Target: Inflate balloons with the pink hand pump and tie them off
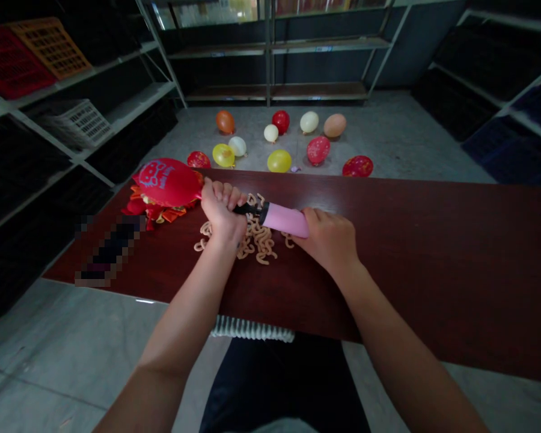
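Note:
My left hand grips the neck of an inflated red printed balloon, pressing it onto the black nozzle of a pink hand pump. My right hand closes around the pump's far end, and part of the pump is hidden by my fingers. Under and between my hands lies a loose heap of tan curled pieces, whose material I cannot tell. Beside the balloon, a crumpled red and orange decoration rests on the dark red tabletop.
A pixelated dark object lies at the table's left. Several inflated balloons sit on the grey floor beyond the far edge. Metal shelves stand ahead and on both sides, with plastic crates at upper left.

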Action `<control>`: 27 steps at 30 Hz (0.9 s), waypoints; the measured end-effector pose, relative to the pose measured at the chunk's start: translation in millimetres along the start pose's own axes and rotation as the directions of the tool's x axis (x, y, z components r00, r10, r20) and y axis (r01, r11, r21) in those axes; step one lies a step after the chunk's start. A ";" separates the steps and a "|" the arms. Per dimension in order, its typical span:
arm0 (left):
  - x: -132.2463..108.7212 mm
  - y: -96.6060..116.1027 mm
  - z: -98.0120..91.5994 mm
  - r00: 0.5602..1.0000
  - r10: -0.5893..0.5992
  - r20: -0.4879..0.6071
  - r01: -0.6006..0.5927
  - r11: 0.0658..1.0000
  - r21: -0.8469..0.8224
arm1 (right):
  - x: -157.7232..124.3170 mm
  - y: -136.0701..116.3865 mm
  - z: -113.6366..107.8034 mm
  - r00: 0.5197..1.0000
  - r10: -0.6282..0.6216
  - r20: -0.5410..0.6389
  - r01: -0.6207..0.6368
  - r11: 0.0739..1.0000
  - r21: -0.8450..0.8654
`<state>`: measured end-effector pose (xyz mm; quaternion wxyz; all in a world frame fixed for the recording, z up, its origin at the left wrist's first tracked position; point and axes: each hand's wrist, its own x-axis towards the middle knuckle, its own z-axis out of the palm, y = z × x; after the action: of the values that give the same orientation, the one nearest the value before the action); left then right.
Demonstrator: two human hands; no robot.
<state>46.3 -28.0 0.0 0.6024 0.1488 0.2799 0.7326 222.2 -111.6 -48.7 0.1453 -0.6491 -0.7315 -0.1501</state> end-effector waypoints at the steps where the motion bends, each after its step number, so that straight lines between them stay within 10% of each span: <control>1: -1.9 -4.0 0.5 1.000 -0.011 0.008 0.011 1.000 0.010 | -0.5 -2.2 1.3 1.000 -0.002 0.010 0.002 1.000 0.018; 27: 38.1 23.0 -19.7 0.994 0.037 -0.101 -0.053 0.984 -0.169 | 9.0 29.9 4.0 0.993 -0.001 -0.120 -0.019 0.987 -0.159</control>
<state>8.2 1.6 -6.7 0.5818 0.0668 0.2415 0.7738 250.7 -98.4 -47.8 0.1372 -0.6518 -0.7041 -0.2463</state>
